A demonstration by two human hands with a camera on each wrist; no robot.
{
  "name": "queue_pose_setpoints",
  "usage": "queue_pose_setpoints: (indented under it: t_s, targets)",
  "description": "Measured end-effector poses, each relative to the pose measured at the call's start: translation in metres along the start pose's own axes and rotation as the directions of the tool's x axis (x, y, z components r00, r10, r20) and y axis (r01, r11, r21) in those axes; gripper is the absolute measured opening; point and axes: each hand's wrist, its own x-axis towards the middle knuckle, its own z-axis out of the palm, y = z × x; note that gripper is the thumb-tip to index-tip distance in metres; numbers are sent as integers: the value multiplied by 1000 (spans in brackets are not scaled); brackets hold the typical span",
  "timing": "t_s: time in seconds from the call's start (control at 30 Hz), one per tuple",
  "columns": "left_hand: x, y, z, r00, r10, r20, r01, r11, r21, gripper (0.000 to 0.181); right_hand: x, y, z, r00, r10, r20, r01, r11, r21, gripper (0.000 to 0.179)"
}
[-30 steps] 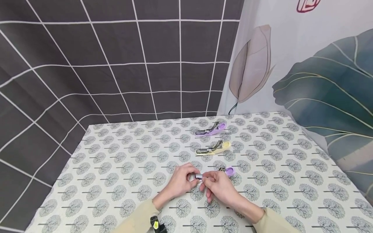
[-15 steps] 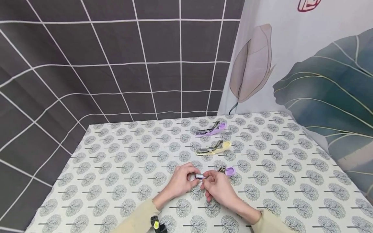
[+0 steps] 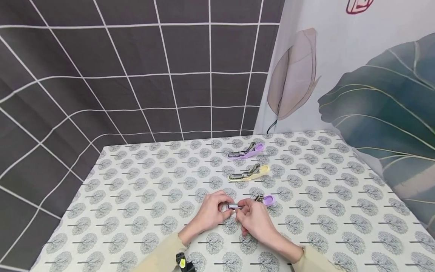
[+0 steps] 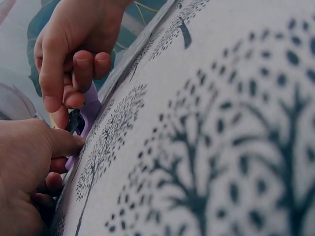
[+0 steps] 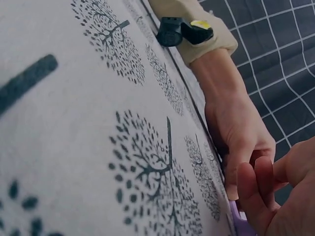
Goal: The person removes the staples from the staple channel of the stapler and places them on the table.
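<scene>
A purple stapler (image 3: pixel 269 200) lies on the tablecloth between the hands, its metal works folded open. At its left end the left hand (image 3: pixel 210 208) pinches it between thumb and fingers. Over the middle is the right hand (image 3: pixel 255 218), thumb and forefinger pinched at the stapler's silvery metal channel (image 3: pixel 233 206); what sits between those fingertips is hidden. In the left wrist view the purple body (image 4: pixel 89 110) shows between both hands. The right wrist view has only a bit of purple (image 5: pixel 239 216) below the fingers.
Behind the hands lie a yellow stapler (image 3: pixel 263 171) and another purple stapler (image 3: pixel 256 150), both opened up. A small grey strip (image 3: pixel 276 176) is beside the yellow one, and a similar strip (image 3: pixel 266 155) beside the far one. A grid-patterned curtain (image 3: pixel 187 90) hangs behind the table.
The right hand's fingertips have shifted slightly right along the stapler, and more of the silvery metal shows between the hands. The left hand keeps its place.
</scene>
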Motion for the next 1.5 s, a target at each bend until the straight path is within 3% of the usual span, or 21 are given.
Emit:
queue_pose_setpoints:
  t_s: [0.17, 0.5, 0.83, 1.17, 1.5]
  targets:
    - [0, 0, 0, 1000, 1, -4, -1, 1000, 4, 24, 0, -4, -2, 1000, -1, 24, 1, 1000, -2, 30]
    - [-2, 0, 1, 1000, -2, -7, 2, 1000, 6, 22, 0, -2, -3, 994, 70, 80, -79, 990, 114, 30]
    - [-2, -1, 2, 1000, 0, -5, 0, 1000, -4, 22, 2, 3, -1, 999, -37, 31, 38, 998, -52, 21]
    - [-1, 0, 0, 1000, 8, -2, -8, 1000, 13, 22, 8, 2, 2, 999, -50, 13, 51, 998, -37, 16]
    - [-1, 0, 1, 1000, 17, -13, -17, 1000, 15, 21, 10, 4, 6, 995, -94, -26, 90, 989, -119, 15]
